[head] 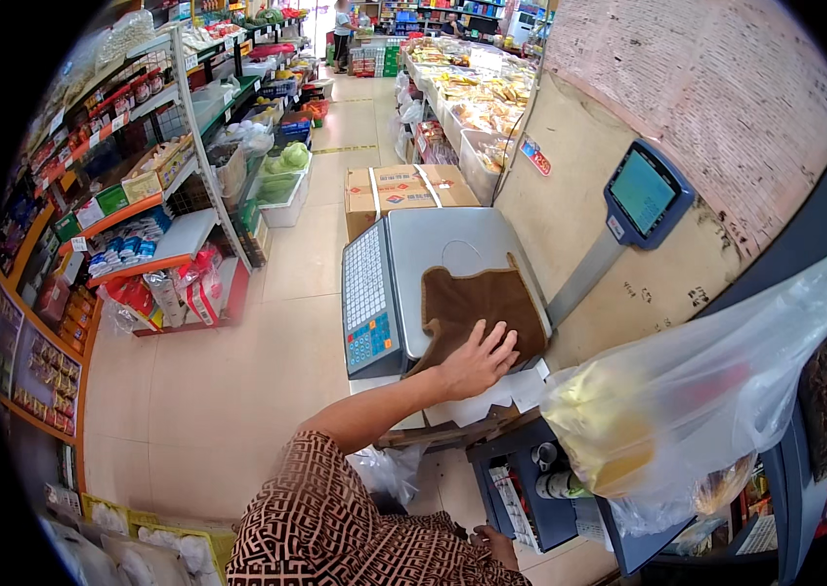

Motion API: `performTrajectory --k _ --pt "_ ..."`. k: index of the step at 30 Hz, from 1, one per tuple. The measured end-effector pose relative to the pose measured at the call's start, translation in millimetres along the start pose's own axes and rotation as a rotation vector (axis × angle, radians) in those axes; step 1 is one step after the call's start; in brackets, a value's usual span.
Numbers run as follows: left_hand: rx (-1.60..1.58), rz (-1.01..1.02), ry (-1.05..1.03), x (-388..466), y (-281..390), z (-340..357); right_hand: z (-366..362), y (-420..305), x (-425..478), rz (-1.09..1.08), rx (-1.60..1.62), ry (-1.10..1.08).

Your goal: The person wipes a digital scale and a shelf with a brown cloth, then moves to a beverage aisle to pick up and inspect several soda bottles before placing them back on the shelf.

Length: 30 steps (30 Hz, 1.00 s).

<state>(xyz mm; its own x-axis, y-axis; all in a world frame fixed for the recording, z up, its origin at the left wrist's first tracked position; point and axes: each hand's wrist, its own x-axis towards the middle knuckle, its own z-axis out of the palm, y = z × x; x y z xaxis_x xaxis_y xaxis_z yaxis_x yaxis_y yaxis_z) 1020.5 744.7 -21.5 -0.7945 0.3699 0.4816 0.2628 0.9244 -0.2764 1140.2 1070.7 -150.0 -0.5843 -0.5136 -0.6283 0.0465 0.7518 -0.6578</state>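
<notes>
My left hand (479, 360) lies palm down, fingers slightly apart, on a brown cloth (483, 300) with stitched edges. Partly creased, the cloth covers the near right part of the metal weighing plate (424, 234) of an electronic scale. The scale's keypad (368, 293) runs down the left side, and its display (644, 192) stands on a post at the right. Low in the view, close to my patterned shirt, is my right hand (495, 546); its fingers look bent and are partly hidden, so whether it holds anything cannot be told.
Cardboard boxes (413, 187) stand behind the scale, beside a stained wall panel (582, 161). A filled translucent plastic bag (670, 410) hangs at right above a dark shelf unit (538, 513). Store shelves (201, 168) line the left of the tiled aisle. A person (342, 33) stands far off.
</notes>
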Motion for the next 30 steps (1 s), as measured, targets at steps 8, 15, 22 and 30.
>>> performTrajectory --k 8,15,22,30 --pt "0.200 -0.071 0.022 26 32 11 -34 26 -14 -0.073 -0.208 -0.034" --pt "0.282 -0.273 -0.130 -20 34 -20 -29 31 -28 -0.215 -0.250 0.176" --pt "0.026 -0.527 -0.435 -34 52 -41 -28 19 -30 -0.238 -0.078 0.142" --pt "-1.929 -1.107 -0.372 -93 171 -42 -42 -66 -26 -0.626 0.660 0.034"
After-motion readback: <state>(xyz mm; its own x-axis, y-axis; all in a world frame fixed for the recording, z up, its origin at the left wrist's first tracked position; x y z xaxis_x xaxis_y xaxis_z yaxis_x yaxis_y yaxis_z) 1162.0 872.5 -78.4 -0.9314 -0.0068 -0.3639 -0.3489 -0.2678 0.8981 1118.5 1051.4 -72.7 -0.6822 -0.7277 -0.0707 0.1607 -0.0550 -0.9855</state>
